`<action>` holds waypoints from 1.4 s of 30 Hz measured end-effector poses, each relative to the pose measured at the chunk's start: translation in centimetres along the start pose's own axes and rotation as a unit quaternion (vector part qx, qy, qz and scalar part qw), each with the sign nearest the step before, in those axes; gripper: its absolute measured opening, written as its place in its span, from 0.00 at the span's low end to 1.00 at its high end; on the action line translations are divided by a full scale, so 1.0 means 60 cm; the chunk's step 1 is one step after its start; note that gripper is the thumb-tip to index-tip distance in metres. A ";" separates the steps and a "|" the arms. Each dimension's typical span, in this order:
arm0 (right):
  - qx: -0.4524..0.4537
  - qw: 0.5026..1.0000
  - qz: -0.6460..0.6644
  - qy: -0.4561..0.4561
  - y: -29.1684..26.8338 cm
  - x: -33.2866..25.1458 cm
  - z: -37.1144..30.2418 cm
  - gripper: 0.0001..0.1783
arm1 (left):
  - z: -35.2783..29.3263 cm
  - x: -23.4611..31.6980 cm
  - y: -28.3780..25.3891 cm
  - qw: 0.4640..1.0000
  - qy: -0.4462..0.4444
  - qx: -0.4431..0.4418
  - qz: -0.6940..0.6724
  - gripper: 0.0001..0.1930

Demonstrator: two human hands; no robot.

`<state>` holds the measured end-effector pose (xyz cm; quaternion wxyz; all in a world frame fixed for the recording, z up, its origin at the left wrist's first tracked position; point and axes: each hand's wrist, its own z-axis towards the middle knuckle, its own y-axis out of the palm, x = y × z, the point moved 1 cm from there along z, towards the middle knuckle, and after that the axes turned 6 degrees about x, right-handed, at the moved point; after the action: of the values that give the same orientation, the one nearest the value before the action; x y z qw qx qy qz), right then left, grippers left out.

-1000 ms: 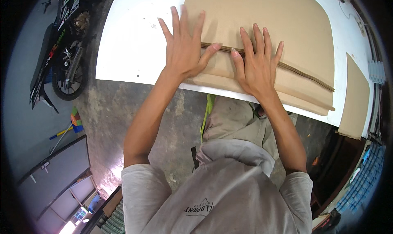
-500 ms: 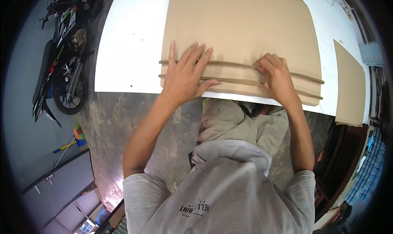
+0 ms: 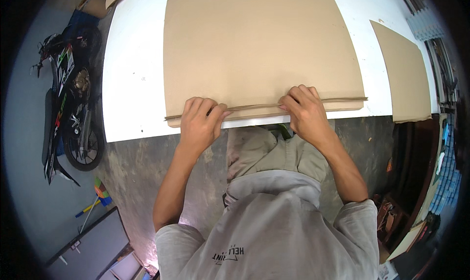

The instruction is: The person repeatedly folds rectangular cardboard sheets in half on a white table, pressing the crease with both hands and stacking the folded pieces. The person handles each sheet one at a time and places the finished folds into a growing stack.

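A large brown cardboard sheet point(image 3: 259, 45) lies flat on the white tabletop. Along its near edge runs a long, thin brown cardboard strip point(image 3: 254, 106), raised a little and sticking out past the sheet at both ends. My left hand point(image 3: 199, 123) is closed on this strip left of its middle, fingers curled over and the thumb at its side. Further right, my right hand point(image 3: 306, 111) pinches the same strip between thumb and bent fingers. The parts of the strip under both hands are hidden. Whether it is one strip or several together I cannot tell.
White tabletop point(image 3: 132, 84) borders the sheet on both sides. Another brown cardboard piece point(image 3: 406, 74) lies at the table's right edge. A motorcycle point(image 3: 71, 99) stands on the left by the wall. Blue-wrapped stacks point(image 3: 446, 177) sit at the far right.
Two separate strips showed on the sheet; now only one line shows near the edge. My left hand, spread flat before, has closed on it. The view has shifted.
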<state>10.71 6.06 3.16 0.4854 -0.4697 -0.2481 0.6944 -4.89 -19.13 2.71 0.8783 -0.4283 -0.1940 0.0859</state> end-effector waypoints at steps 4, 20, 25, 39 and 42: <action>0.041 0.998 -0.030 -0.021 -0.004 0.008 0.004 0.08 | 0.012 -0.005 0.002 1.000 0.005 0.003 0.016 0.07; 0.053 0.998 0.021 0.000 -0.013 0.001 -0.035 0.17 | 0.017 0.064 0.037 0.998 0.008 0.005 -0.058 0.15; 0.025 0.997 0.057 0.045 -0.009 0.014 -0.030 0.13 | 0.028 0.071 0.049 0.998 -0.018 -0.018 -0.053 0.16; 0.052 0.998 0.035 0.007 -0.001 0.009 -0.029 0.14 | 0.029 0.078 0.055 0.995 -0.012 -0.026 -0.091 0.08; 0.081 0.997 -0.003 -0.017 0.010 0.003 -0.027 0.15 | 0.024 0.082 0.065 0.997 -0.017 -0.010 -0.069 0.07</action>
<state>11.89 5.80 1.92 0.5197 -0.4167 -0.2009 0.7183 -0.92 -14.11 1.75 0.8745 -0.4212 -0.2387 0.0301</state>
